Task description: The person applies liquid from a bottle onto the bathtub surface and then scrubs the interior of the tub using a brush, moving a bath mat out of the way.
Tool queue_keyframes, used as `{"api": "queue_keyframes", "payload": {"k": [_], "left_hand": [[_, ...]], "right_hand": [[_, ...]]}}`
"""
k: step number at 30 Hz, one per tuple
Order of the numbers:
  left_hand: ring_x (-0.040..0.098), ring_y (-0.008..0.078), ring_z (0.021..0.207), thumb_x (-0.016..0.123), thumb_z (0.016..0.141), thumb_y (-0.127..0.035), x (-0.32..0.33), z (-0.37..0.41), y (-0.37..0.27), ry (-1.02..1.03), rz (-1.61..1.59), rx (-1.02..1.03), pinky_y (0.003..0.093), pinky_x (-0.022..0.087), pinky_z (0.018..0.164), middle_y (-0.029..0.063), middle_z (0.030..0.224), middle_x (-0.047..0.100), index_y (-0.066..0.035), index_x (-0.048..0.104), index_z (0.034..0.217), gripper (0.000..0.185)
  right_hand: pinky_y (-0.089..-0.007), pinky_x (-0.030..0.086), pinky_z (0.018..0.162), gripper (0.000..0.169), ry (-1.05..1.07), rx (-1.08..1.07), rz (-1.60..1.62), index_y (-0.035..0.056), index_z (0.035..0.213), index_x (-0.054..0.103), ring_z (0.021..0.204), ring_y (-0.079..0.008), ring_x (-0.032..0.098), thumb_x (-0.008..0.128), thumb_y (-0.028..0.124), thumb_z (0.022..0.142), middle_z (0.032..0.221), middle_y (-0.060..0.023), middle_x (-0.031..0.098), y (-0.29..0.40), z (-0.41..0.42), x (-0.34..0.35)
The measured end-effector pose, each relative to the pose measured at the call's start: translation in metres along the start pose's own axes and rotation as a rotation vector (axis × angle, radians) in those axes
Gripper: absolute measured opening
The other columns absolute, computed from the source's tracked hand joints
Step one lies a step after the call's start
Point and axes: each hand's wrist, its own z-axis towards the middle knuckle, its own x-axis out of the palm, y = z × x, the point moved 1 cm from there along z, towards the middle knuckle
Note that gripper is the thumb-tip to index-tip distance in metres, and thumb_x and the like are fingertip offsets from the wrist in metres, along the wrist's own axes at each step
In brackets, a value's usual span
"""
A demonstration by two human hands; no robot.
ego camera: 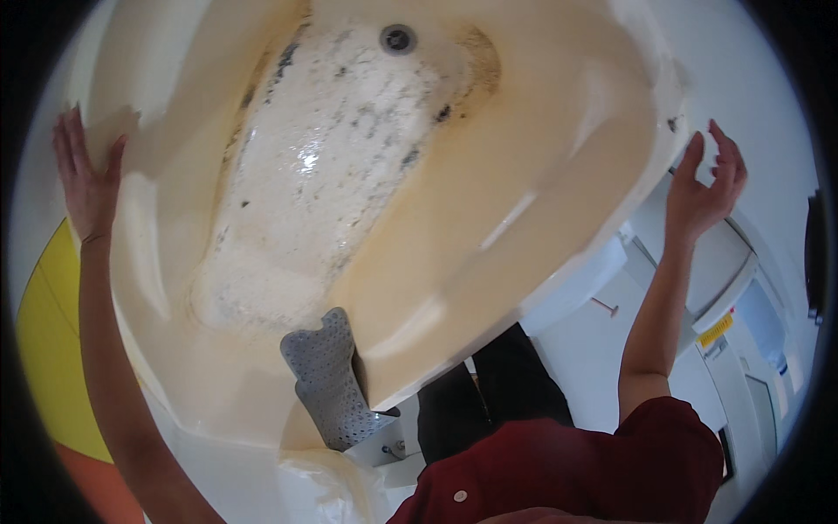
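A cream bathtub (458, 216) fills most of the view, its sides tinged yellow-brown. Dark spots and brown stains line the whitish, wet-looking floor (294, 196) around a round drain (398, 40) near the top. At the far left, my left hand (88, 170) is spread against the tub's outer edge or the wall beside it; which one is hard to tell. Nothing is in it. My right hand (708, 177) is also bare, fingers curved and apart, just outside the right rim near a small dark mark (672, 124).
A grey rubber bath mat (330, 380) with holes drapes over the near rim. Below it lies a whitish plastic bag (334, 485). Yellow (49, 340) and orange panels curve at left. A clear plastic bottle (763, 321) and white furniture stand at right.
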Motion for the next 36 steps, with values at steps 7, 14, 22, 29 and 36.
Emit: {"api": "queue_keyframes", "payload": {"k": [7, 14, 22, 29, 36], "left_hand": [[0.031, 0.0396, 0.142, 0.067, 0.088, -0.049, -0.007, 0.001, -0.006, 0.021, -0.006, 0.007, 0.0498, 0.035, 0.114, 0.0192, 0.154, 0.032, -0.016, 0.028, 0.152, 0.082], [0.034, 0.0393, 0.14, 0.069, 0.087, -0.048, -0.005, -0.003, 0.002, 0.026, 0.033, 0.018, 0.0494, 0.036, 0.114, 0.0185, 0.151, 0.036, -0.013, 0.031, 0.15, 0.082], [0.042, 0.0372, 0.135, 0.073, 0.084, -0.047, -0.006, -0.001, 0.004, -0.002, 0.046, 0.08, 0.0471, 0.04, 0.111, 0.0163, 0.144, 0.047, -0.011, 0.038, 0.145, 0.08], [0.047, 0.0348, 0.132, 0.073, 0.082, -0.052, -0.005, -0.004, 0.0, 0.008, 0.097, 0.075, 0.0456, 0.049, 0.102, 0.0147, 0.143, 0.049, -0.012, 0.039, 0.145, 0.081], [0.052, 0.0337, 0.128, 0.073, 0.082, -0.054, -0.001, -0.002, 0.005, -0.007, 0.109, 0.101, 0.0425, 0.053, 0.097, 0.0149, 0.14, 0.051, -0.012, 0.041, 0.144, 0.081]], "right_hand": [[-0.0311, 0.052, 0.067, 0.013, 0.516, 0.299, 0.72, 0.0123, 0.098, 0.071, 0.075, -0.0185, 0.066, 0.07, 0.011, 0.086, 0.091, -0.0039, 0.069, 0.149, -0.077, 0.125], [-0.0397, 0.052, 0.076, 0.027, 0.912, 0.411, 0.605, 0.0146, 0.103, 0.072, 0.084, -0.0262, 0.068, 0.06, 0.035, 0.091, 0.087, -0.0082, 0.07, 0.194, -0.14, 0.273], [-0.0392, 0.051, 0.085, 0.022, 0.77, 0.08, 0.403, 0.0231, 0.102, 0.075, 0.095, -0.0297, 0.067, 0.059, 0.032, 0.089, 0.099, -0.0058, 0.072, 0.24, -0.096, 0.397], [-0.0408, 0.054, 0.079, 0.022, 0.858, 0.335, 0.21, 0.0287, 0.099, 0.076, 0.101, -0.0261, 0.068, 0.058, 0.026, 0.087, 0.105, -0.0018, 0.073, 0.252, -0.105, 0.427], [-0.0396, 0.051, 0.082, 0.023, 0.827, 0.414, 0.237, 0.0288, 0.098, 0.077, 0.099, -0.0251, 0.068, 0.058, 0.026, 0.085, 0.1, -0.0041, 0.073, 0.255, -0.104, 0.43]]}}
